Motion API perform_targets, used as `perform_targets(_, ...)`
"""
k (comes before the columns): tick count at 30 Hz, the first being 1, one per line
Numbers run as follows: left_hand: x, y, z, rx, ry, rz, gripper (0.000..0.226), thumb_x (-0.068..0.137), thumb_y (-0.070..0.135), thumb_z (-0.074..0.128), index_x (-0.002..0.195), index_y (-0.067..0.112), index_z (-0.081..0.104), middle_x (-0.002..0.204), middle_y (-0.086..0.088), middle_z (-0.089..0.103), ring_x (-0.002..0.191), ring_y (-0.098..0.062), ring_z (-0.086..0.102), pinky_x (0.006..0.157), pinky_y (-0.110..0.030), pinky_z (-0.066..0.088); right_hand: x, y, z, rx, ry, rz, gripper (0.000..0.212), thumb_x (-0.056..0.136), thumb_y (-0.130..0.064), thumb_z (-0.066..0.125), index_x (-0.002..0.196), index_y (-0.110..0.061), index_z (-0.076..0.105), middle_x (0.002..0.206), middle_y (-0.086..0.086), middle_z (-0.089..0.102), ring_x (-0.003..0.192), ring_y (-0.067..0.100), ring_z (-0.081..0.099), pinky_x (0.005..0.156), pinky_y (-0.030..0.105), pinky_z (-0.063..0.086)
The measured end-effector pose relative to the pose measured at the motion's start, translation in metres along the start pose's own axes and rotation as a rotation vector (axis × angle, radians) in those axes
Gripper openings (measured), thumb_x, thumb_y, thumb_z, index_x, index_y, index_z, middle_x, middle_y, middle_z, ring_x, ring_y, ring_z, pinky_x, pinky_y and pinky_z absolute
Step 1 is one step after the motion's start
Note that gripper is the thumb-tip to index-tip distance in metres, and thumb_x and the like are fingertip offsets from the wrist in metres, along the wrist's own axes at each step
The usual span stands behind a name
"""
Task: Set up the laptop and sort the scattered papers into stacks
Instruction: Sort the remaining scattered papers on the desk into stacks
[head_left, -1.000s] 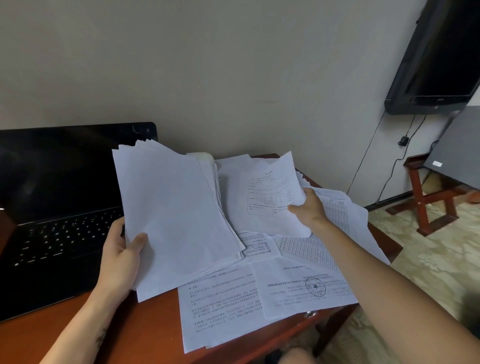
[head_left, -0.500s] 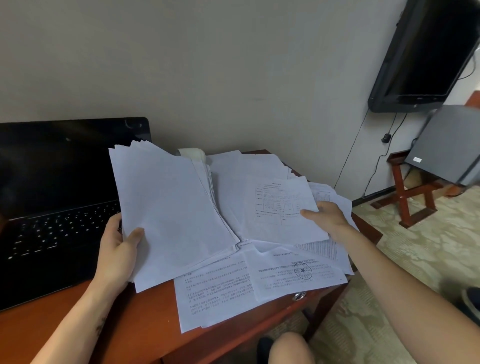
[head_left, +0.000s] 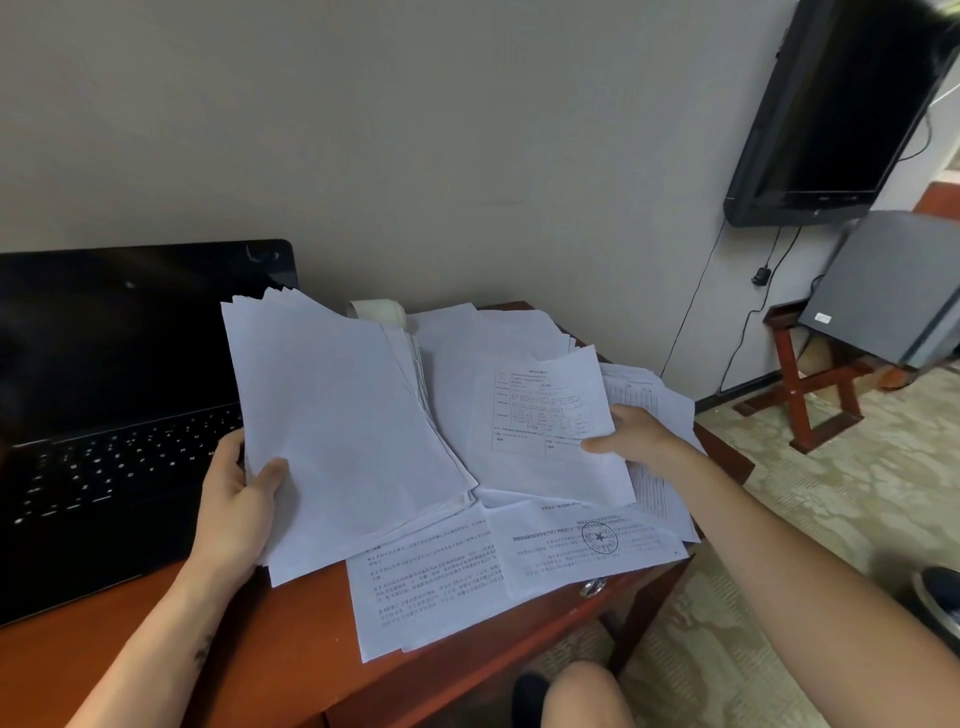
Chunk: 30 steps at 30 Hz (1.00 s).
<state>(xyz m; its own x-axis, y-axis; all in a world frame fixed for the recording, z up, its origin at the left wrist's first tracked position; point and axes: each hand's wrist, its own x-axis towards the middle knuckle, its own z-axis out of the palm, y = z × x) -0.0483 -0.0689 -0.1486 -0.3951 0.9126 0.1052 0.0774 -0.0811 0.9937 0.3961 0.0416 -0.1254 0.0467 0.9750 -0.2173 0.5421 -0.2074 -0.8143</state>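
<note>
Left hand (head_left: 236, 499): thumb pressed flat on the front face of the bundle (head_left: 343, 431), the other fingers (head_left: 228, 449) curled behind it, gripping near its lower left corner. The bundle is held tilted up off the desk (head_left: 291, 639), with its top edges fanned rather than squared. Right hand (head_left: 639, 436): thumb on top and fingers underneath, pinching the right edge of a single form sheet (head_left: 550, 431) with a printed table on it. That sheet is raised at the pinched edge; its far side lies over the loose sheets (head_left: 426, 587) between the two hands. Just below the right fingers is a stamped sheet (head_left: 597, 540), which overhangs the desk's front edge. Judgement: the step in hand is moving the form sheet onto the bundle. To do it well, lift it fully clear before moving it across so the sheets under it do not drag. Ease the left thumb only long enough to slip the sheet under, then clamp again. Tap the bundle's lower edge on the desk to square it before setting it down. Risk: a sweep of the forearm could knock the overhanging sheets to the floor. Left of the left fingers is the laptop (head_left: 104, 405), lid open and screen dark; whether it is powered cannot be told. Beyond the bundle's top is a cream roll (head_left: 376, 312) that cannot be identified.
</note>
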Motion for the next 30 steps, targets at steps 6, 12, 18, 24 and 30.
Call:
perform_targets(6, 0.000, 0.002, 0.001, -0.019, -0.002, 0.015, 0.041, 0.106, 0.007, 0.054, 0.143, 0.024, 0.048, 0.132, -0.001, 0.064, 0.115, -0.028, 0.066, 0.099, -0.054, 0.054, -0.023, 0.008, 0.000, 0.237, -0.010, 0.070, 0.036, 0.086, -0.015, 0.080, 0.121, -0.019, 0.069, 0.112, -0.001, 0.075, 0.103, 0.020, 0.070, 0.078, 0.037, 0.061)
perform_targets(12, -0.007, 0.004, 0.004, -0.071, -0.020, 0.002, 0.042, 0.106, 0.006, 0.053, 0.143, 0.024, 0.048, 0.128, 0.002, 0.065, 0.115, -0.026, 0.066, 0.098, -0.051, 0.054, -0.046, 0.015, -0.007, 0.328, 0.143, -0.020, 0.036, 0.093, -0.018, 0.073, 0.127, -0.027, 0.062, 0.115, -0.010, 0.068, 0.109, 0.016, 0.064, 0.091, 0.041, 0.056)
perform_targets(18, -0.016, 0.009, 0.011, -0.120, -0.070, -0.035, 0.037, 0.105, 0.002, 0.052, 0.135, 0.025, 0.051, 0.122, 0.002, 0.069, 0.112, -0.026, 0.068, 0.099, -0.052, 0.054, -0.065, 0.011, -0.010, 0.457, 0.244, -0.205, 0.042, 0.098, -0.013, 0.066, 0.137, -0.027, 0.060, 0.128, -0.010, 0.069, 0.121, 0.015, 0.063, 0.101, 0.039, 0.050)
perform_targets(24, -0.022, 0.008, 0.014, -0.129, -0.136, -0.051, 0.037, 0.105, 0.003, 0.052, 0.136, 0.023, 0.050, 0.125, -0.005, 0.069, 0.111, -0.030, 0.070, 0.098, -0.055, 0.055, -0.092, -0.012, -0.002, 0.657, 0.102, -0.114, 0.037, 0.098, -0.013, 0.064, 0.130, -0.031, 0.059, 0.121, -0.014, 0.072, 0.104, 0.005, 0.069, 0.071, 0.021, 0.055)
perform_targets(30, -0.028, 0.003, 0.020, -0.051, -0.229, -0.063, 0.031, 0.106, 0.009, 0.054, 0.122, 0.035, 0.055, 0.120, -0.001, 0.072, 0.104, -0.024, 0.074, 0.095, -0.054, 0.058, -0.100, -0.018, 0.041, 0.300, -0.159, -0.137, 0.042, 0.098, -0.014, 0.066, 0.136, -0.028, 0.057, 0.129, -0.013, 0.068, 0.120, 0.007, 0.063, 0.096, 0.024, 0.052)
